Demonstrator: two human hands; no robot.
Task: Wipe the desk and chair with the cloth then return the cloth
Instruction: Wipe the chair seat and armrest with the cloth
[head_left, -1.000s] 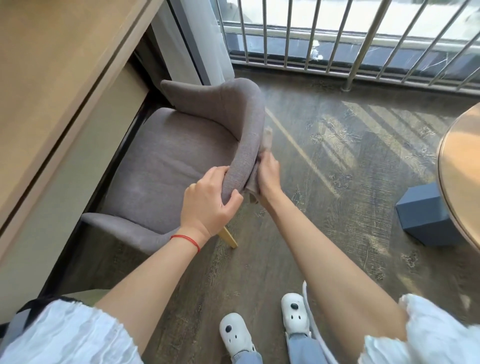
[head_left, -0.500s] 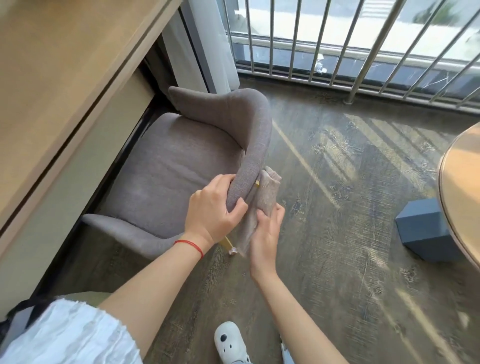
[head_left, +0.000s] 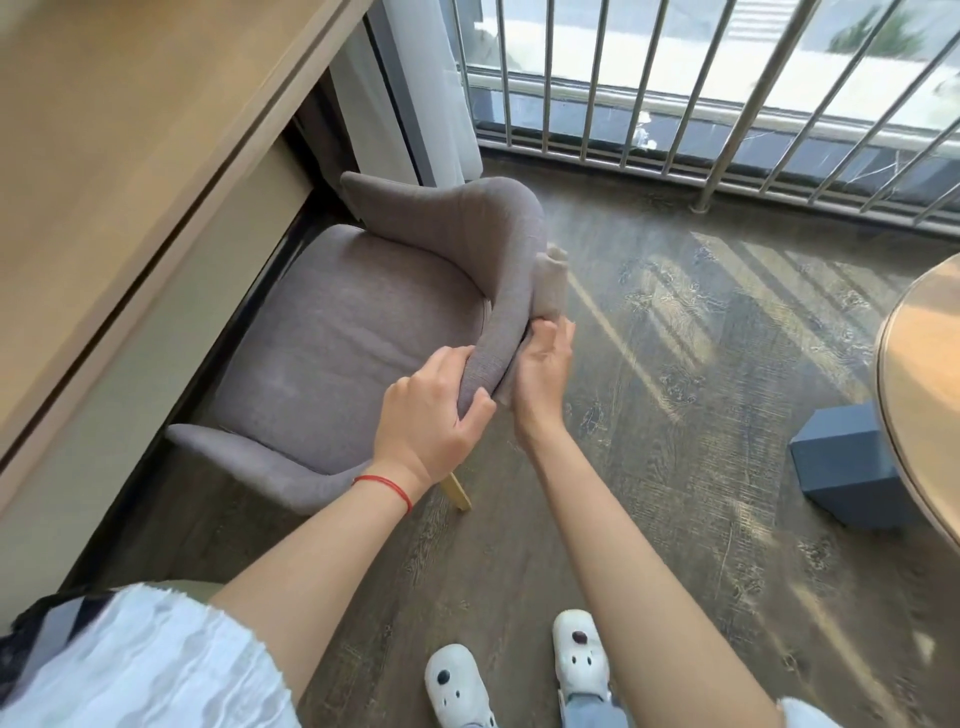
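While left hand (head_left: 431, 415) grips the chair (head_left: 337, 338), the flat right hand (head_left: 543, 369) presses the cloth (head_left: 551, 286).

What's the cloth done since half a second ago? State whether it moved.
Yes. The cloth slid up the outside of the chair back, away from the wooden leg.

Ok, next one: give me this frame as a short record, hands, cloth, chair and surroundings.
left hand: grips the backrest rim of the grey fabric chair
right hand: flat, pressing the beige cloth against the backrest's outer side
cloth: runs up the backrest, top end poking above the fingers
chair: pushed up to the light wooden desk
nearby: blue box on the floor beside a round wooden table
stage: chair being wiped, cloth not yet returned
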